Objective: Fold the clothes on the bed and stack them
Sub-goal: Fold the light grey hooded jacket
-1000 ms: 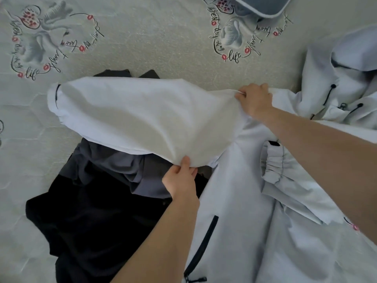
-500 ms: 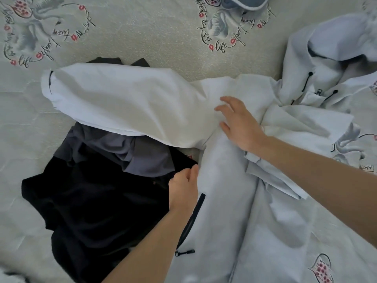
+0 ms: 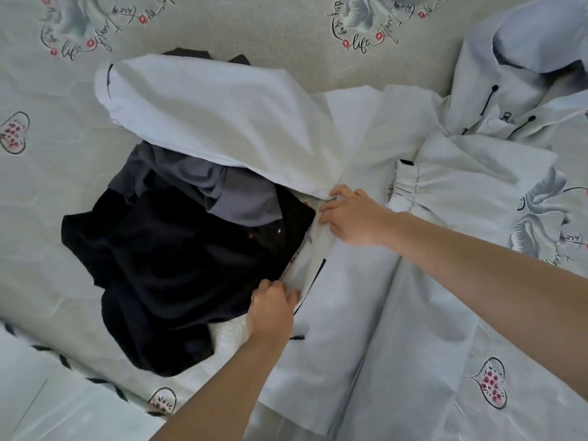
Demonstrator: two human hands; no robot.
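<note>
**Both hands on the jacket's left side edge, sleeve lying out to the left**

Gripping: left hand (image 3: pixel 272 308) has its fingers curled over the white jacket (image 3: pixel 366 329) at its side edge, just beside the dark pocket zip (image 3: pixel 313 286). Right hand (image 3: pixel 351 218) pinches the same edge farther up, at the underarm where the sleeve (image 3: pixel 206 122) joins the body.

Left to right: sleeve runs long-axis from cuff at far left toward the right hand, draped over the dark clothes pile (image 3: pixel 178 265) and its grey garment (image 3: pixel 216 189). Jacket body lies from the hands toward the near right; hood (image 3: pixel 525 58) at far right.

Judgement: the fold turns on the sleeve, which lies up-left of both grips; right hand is nearer its root.

Surface: printed bedsheet (image 3: pixel 254 23), soft, wrinkled. Room beyond the bed not visible.
</note>
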